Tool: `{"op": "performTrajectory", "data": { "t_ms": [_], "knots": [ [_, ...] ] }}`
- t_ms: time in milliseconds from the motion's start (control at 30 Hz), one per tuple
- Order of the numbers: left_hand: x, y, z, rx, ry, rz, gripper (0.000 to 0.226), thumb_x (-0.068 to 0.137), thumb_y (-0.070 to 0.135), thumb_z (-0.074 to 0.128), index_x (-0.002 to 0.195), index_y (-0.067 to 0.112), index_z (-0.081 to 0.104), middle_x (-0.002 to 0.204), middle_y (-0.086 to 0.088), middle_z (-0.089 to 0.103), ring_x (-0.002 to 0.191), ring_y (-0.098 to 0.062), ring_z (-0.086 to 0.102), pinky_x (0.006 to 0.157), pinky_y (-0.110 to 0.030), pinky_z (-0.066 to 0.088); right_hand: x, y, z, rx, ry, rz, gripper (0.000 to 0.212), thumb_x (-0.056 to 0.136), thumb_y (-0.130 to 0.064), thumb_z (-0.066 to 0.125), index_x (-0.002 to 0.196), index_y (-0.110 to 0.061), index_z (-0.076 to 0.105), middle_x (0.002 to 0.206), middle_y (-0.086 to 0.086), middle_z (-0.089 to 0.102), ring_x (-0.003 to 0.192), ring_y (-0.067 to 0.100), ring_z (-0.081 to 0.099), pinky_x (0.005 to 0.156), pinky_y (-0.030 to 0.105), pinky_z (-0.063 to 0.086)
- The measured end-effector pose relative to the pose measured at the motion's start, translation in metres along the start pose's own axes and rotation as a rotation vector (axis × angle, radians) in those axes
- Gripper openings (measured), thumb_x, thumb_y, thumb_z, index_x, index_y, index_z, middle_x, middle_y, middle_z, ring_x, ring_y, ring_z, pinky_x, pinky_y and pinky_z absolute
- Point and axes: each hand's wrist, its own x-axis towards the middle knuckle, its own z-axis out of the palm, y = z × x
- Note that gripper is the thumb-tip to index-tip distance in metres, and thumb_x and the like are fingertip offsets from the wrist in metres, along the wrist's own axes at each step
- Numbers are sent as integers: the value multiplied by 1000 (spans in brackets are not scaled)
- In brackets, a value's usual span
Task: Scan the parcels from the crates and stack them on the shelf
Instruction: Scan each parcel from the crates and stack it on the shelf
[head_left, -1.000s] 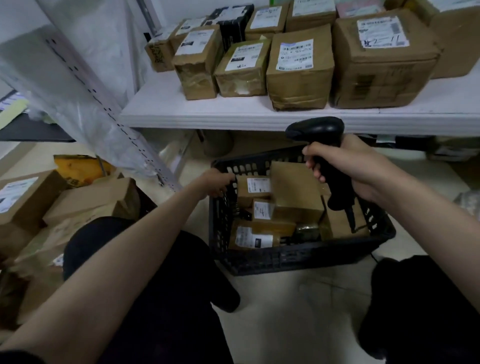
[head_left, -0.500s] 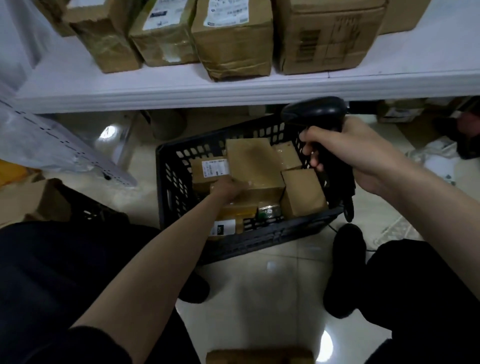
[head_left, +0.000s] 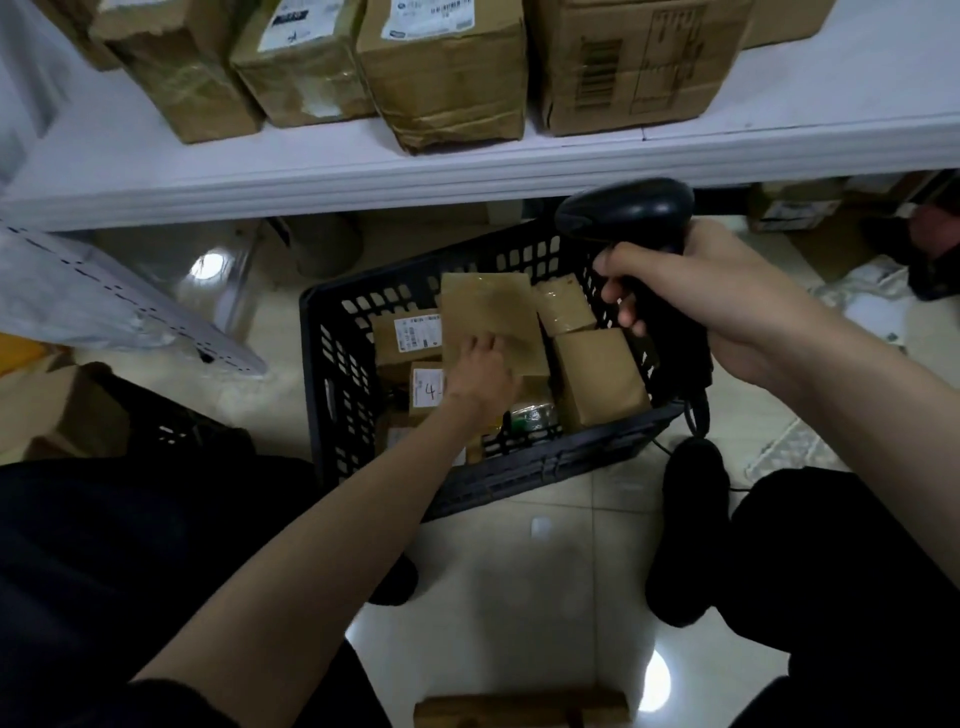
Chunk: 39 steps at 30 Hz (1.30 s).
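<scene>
A black plastic crate (head_left: 337, 374) stands on the tiled floor under the white shelf (head_left: 467, 166) and holds several brown parcels. My left hand (head_left: 480, 371) reaches into the crate and its fingers lie on the near edge of a flat brown parcel (head_left: 488, 306); whether they curl round it is unclear. Beside it lie a labelled parcel (head_left: 408, 338), one marked "4" (head_left: 427, 389) and a plain box (head_left: 597, 379). My right hand (head_left: 691, 306) grips a black handheld scanner (head_left: 628, 213) above the crate's right rim.
Several taped cardboard parcels (head_left: 447, 67) stand in a row on the shelf. More boxes (head_left: 47, 410) and a second black crate (head_left: 171, 421) lie at the left. My dark-clothed legs flank the crate. A brown box (head_left: 519, 709) shows at the bottom edge.
My left hand left the crate's left rim, reached inside and moved onto the flat parcel. The view tilted down and closer. My right hand kept holding the scanner.
</scene>
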Motion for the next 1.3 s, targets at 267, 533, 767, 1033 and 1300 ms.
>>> {"op": "performTrajectory", "data": {
  "t_ms": [267, 533, 767, 1033, 1300],
  "knots": [
    [18, 36, 31, 118, 7, -285, 111, 88, 79, 48, 161, 10, 1, 168, -22, 0, 149, -60, -6, 117, -76, 6, -1, 1, -7, 17, 6, -6, 6, 93, -12, 65, 93, -6, 68, 73, 6, 63, 52, 11, 55, 47, 21, 43],
    [-5, -19, -4, -184, 65, -124, 84, 99, 60, 49, 162, 23, 6, 168, -14, 13, 151, -46, 18, 122, -64, 16, -4, -1, -11, 38, -27, -35, 5, 94, -13, 65, 94, -10, 69, 72, 3, 64, 54, 9, 58, 48, 20, 46],
    [-37, -62, -42, -233, 302, 141, 49, 101, 24, 46, 150, 22, 44, 159, -16, 30, 134, -40, 47, 102, -48, 51, -6, -4, -3, 22, -49, -38, 5, 93, -14, 67, 93, -10, 69, 71, 3, 65, 54, 9, 59, 49, 20, 46],
    [-41, -68, -38, -27, 331, -33, 87, 82, 56, 77, 152, 32, 32, 157, -6, 31, 135, -36, 41, 110, -58, 38, -8, -5, 1, -5, -58, -53, 7, 93, -13, 66, 94, -7, 70, 70, 2, 64, 54, 9, 58, 51, 21, 46],
    [-33, -80, -63, -98, 252, -250, 95, 80, 50, 80, 148, 3, 33, 143, -18, 48, 131, -35, 49, 104, -48, 46, -8, -6, 2, 3, -67, -52, 7, 93, -13, 67, 94, -6, 69, 70, 2, 64, 55, 9, 58, 51, 21, 46]
  ]
}}
